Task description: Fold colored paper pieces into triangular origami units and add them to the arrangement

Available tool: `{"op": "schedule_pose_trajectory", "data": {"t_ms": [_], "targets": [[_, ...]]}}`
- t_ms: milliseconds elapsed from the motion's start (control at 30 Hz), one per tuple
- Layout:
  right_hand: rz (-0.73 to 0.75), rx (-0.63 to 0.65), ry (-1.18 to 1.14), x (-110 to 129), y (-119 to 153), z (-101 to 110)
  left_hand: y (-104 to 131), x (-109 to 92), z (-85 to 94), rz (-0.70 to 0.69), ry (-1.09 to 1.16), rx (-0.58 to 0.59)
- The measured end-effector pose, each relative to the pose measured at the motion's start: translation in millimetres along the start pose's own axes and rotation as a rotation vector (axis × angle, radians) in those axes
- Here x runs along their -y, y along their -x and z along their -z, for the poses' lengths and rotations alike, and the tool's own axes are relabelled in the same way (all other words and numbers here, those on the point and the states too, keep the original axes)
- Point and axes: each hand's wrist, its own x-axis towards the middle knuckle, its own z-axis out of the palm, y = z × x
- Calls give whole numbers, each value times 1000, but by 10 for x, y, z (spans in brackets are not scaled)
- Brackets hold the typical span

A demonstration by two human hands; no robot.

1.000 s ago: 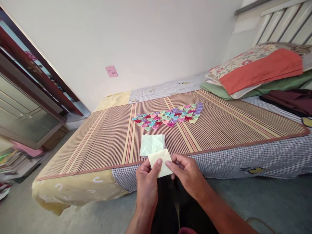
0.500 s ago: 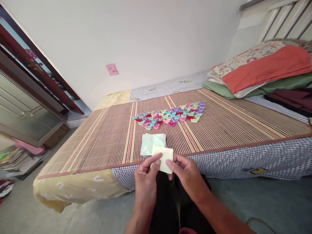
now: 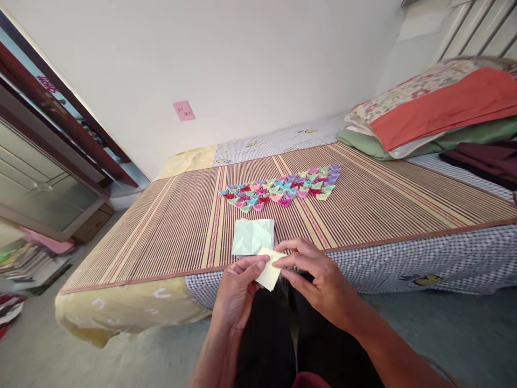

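A small folded pale yellow paper (image 3: 270,276) is pinched at its left side by my left hand (image 3: 239,288). My right hand (image 3: 319,280) is at the paper's right side, its fingertips resting on the upper right part, fingers somewhat spread. Just beyond the hands, a stack of creased pale green paper squares (image 3: 252,236) lies at the mat's front edge. Farther back, rows of small folded paper pieces (image 3: 283,188) in many colours form a long group.
A striped mat (image 3: 177,221) covers the bed. Pillows (image 3: 436,108) and dark folded cloth (image 3: 484,161) lie at the right. A pink note (image 3: 184,110) is on the wall. Books and papers (image 3: 28,264) are piled at the far left.
The yellow paper has tilted between my hands. My right hand has shifted from a thumb grip at the paper's right edge to fingertips laid over its upper right.
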Motion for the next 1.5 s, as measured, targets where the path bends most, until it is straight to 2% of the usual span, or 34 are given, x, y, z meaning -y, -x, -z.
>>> {"op": "schedule_pose_trajectory", "data": {"t_ms": [267,500,733,1033,1233,1367,1500], "targets": [[51,95,-23,0,6,80,-5,1,40,4,-91,80],[35,90,-30,-40,5,120,0,-2,23,25,-75,108],[126,73,-18,9,4,40,13,33,13,28,-51,152],[-43,-37,-107,10,35,-1,109,-9,34,-13,-161,290],[-92,-65,-110,16,33,-35,125,32,-6,-69,-251,177],[-108,-82,-104,19,51,-50,153,61,-44,-91,-298,150],[-113,-190,-78,19,83,-78,176,79,-46,-68,-291,135]]}}
